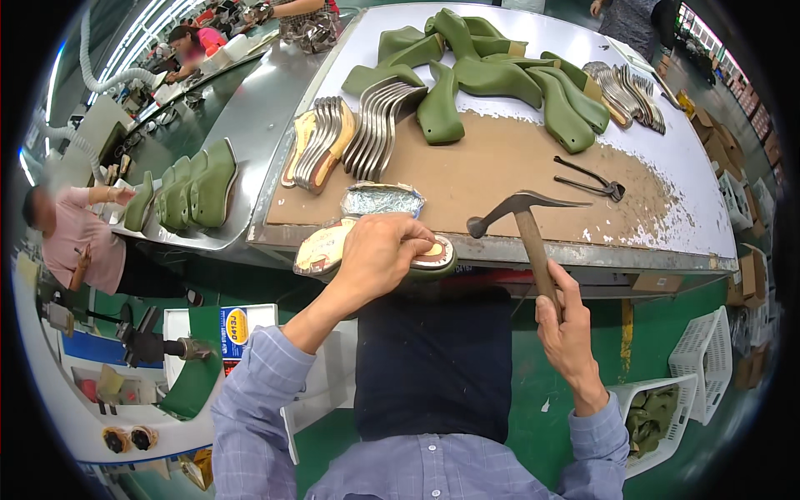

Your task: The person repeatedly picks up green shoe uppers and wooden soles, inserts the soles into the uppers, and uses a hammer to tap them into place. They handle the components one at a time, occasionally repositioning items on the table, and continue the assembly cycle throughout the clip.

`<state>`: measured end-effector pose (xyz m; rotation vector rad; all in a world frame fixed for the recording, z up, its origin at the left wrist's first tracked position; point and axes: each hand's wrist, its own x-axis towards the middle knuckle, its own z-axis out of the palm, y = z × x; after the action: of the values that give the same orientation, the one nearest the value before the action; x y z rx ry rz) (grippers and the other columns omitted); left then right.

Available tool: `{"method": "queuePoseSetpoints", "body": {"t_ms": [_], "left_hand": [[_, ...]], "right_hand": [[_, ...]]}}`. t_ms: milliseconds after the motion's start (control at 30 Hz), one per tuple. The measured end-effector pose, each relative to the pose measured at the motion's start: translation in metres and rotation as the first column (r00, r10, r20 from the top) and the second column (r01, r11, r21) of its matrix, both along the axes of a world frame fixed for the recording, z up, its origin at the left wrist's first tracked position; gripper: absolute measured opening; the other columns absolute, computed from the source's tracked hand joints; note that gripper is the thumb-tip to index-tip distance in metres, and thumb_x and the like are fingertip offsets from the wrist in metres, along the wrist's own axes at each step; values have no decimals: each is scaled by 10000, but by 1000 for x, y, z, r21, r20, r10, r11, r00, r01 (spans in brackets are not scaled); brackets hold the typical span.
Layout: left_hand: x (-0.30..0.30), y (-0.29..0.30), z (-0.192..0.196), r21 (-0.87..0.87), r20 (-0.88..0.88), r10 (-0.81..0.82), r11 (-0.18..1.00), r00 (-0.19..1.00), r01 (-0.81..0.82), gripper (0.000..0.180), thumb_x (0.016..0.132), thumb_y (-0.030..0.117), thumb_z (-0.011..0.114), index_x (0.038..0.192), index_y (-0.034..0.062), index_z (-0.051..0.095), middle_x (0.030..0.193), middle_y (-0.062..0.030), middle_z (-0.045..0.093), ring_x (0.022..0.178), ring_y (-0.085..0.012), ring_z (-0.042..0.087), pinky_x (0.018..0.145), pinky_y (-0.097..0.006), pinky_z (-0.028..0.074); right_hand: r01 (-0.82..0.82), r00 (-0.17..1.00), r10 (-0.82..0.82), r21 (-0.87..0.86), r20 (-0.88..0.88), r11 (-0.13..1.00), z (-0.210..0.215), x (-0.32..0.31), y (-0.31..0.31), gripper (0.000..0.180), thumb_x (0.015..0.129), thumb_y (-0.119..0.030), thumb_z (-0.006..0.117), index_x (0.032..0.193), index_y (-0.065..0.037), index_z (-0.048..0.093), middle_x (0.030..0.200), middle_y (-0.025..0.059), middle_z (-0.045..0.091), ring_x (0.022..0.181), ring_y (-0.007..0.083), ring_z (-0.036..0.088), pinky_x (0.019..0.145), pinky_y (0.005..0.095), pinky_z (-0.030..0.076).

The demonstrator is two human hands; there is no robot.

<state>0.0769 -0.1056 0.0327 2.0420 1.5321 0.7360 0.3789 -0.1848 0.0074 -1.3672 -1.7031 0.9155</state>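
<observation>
My left hand (379, 254) bends over a shoe last with a pale insole (318, 252) on its upturned sole, at the near edge of the bench. Its thumb and fingertips pinch together just above the brown-rimmed heel end; whatever they hold is too small to tell. Wrapped round a wooden handle, my right hand (571, 329) holds a hammer (532, 242) upright, its curved metal head raised above the bench edge and apart from the last. Just behind the last lies a small foil-lined tray (383, 200). A pair of pincers (592, 180) rests open on the brown board to the right.
Green shoe lasts (500, 81) are heaped at the back of the bench. Stacked curved insoles (379, 129) stand left of them, more insoles (637, 96) at right. Several lasts (212, 187) line the left metal table, near a co-worker (79, 233). White crates (700, 358) stand low right.
</observation>
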Motion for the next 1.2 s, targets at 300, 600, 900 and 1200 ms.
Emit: {"method": "queuePoseSetpoints", "body": {"t_ms": [300, 600, 900, 1200], "left_hand": [[2, -3, -5, 93, -11, 16, 996, 1000, -15, 87, 861, 109, 716, 887, 32, 746, 929, -89, 758, 850, -262, 723, 773, -360, 541], [3, -2, -5, 103, -23, 10, 995, 1000, -7, 106, 832, 155, 762, 850, 51, 771, 875, -86, 757, 812, -295, 718, 741, -380, 542], [-26, -3, 14, 125, -397, -121, 975, 910, 184, 517, 796, 413, 812, 1189, 95, 704, 1116, -123, 723, 1122, -357, 633, 956, -452, 479], [-34, -4, 7, 70, -428, -167, 974, 888, 216, 560, 780, 456, 810, 1201, 113, 673, 1082, -96, 696, 1094, -294, 631, 951, -426, 424]], "right_hand": [[-116, 993, 110, 243, 40, 963, 31, -9, -5, 509, 964, 13, 630, 1451, -21, 485, 1161, 180, 700, 748, 196, 655, 703, 304, 548], [-186, 982, 165, 312, 91, 932, 58, -22, -3, 492, 950, 0, 655, 1422, -24, 519, 1150, 223, 710, 850, 306, 725, 746, 352, 563], [-102, 995, 93, 298, 45, 949, 43, -5, -8, 492, 979, -16, 626, 1444, -29, 468, 1223, 237, 678, 981, 333, 725, 812, 386, 565], [-26, 999, 31, 185, -24, 982, 27, 7, -18, 514, 963, 12, 640, 1444, -34, 466, 1214, 217, 682, 992, 253, 713, 832, 328, 559]]}}
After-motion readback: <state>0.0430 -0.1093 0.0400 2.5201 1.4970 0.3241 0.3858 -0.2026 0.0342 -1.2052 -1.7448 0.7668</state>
